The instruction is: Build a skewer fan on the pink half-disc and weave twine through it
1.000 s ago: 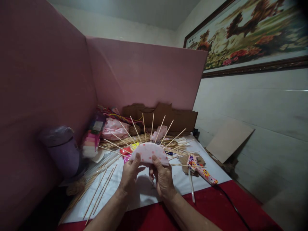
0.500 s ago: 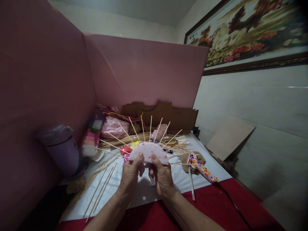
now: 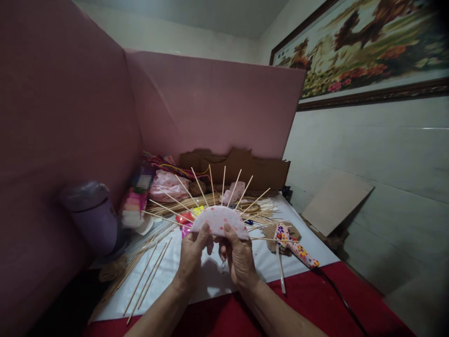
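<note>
A half-round piece covered in white cloth with pinkish-red spots [image 3: 221,221] is held up over the table, its straight edge toward me. Thin wooden sticks [image 3: 212,185] fan out from its curved edge like rays. My left hand [image 3: 195,252] grips the lower left part, thumb on the front and fingers curled behind. On the lower right, my right hand [image 3: 235,255] grips it the same way. What the fingers touch at the back is hidden.
A flowered glue gun [image 3: 294,245] with a black cord rests on cardboard at the right. Loose sticks [image 3: 149,278] lie at the left, near a lidded purple bin [image 3: 93,220]. Behind are spotted cloth [image 3: 169,185], twine [image 3: 197,188] and torn cardboard [image 3: 238,164].
The spotted half-round piece and both hands appear slightly farther right, along with the whole scene. Both hands keep the same grip.
</note>
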A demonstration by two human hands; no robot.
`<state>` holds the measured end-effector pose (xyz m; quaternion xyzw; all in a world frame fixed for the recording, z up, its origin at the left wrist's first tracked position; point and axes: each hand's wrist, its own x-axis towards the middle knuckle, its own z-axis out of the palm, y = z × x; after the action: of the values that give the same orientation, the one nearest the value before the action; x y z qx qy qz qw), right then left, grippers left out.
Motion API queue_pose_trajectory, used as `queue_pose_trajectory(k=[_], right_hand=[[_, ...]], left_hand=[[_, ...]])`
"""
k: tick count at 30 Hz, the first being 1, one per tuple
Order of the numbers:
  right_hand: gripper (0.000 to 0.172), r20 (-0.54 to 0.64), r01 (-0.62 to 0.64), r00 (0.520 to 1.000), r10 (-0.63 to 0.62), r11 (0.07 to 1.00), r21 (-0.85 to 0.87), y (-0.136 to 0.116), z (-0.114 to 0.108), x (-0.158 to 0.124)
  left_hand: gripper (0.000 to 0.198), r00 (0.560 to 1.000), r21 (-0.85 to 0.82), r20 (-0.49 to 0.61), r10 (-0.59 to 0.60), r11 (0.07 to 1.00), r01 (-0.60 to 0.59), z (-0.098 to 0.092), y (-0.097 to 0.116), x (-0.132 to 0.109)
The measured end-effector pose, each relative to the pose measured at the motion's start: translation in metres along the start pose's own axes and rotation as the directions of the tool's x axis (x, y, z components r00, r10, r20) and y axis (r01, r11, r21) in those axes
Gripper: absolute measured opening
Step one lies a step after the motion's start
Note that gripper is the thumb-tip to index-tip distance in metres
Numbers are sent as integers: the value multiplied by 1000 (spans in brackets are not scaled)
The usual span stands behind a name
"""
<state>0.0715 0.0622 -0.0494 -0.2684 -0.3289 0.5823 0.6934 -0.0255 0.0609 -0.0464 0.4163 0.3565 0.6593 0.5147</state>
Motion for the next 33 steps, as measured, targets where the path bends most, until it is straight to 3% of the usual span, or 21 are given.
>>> queue_pose_trajectory(k=[6, 20, 24, 27, 33], right_hand=[[26, -8, -16, 1000, 16, 1000, 11, -2, 1, 0], [25, 8, -9, 1000, 9, 1000, -4, -1, 0, 0], [24, 14, 95, 995, -94, 993, -73, -4, -3, 6], [26, -37, 201, 976, -213, 958, -203, -7, -8, 16], [23, -131, 369, 882, -452, 838, -403, -28, -15, 27]], left_hand=[[40, 998, 23, -68, 13, 1000, -11, -4, 4, 1], [35, 997, -61, -71, -21, 998, 17, 1, 8, -1], [35, 999, -98, -12, -46, 994, 44, 4, 10, -1], [36, 998, -19, 9, -65, 998, 65, 4, 8, -1], [21, 972, 234, -18, 233, 946, -223, 2, 9, -4]])
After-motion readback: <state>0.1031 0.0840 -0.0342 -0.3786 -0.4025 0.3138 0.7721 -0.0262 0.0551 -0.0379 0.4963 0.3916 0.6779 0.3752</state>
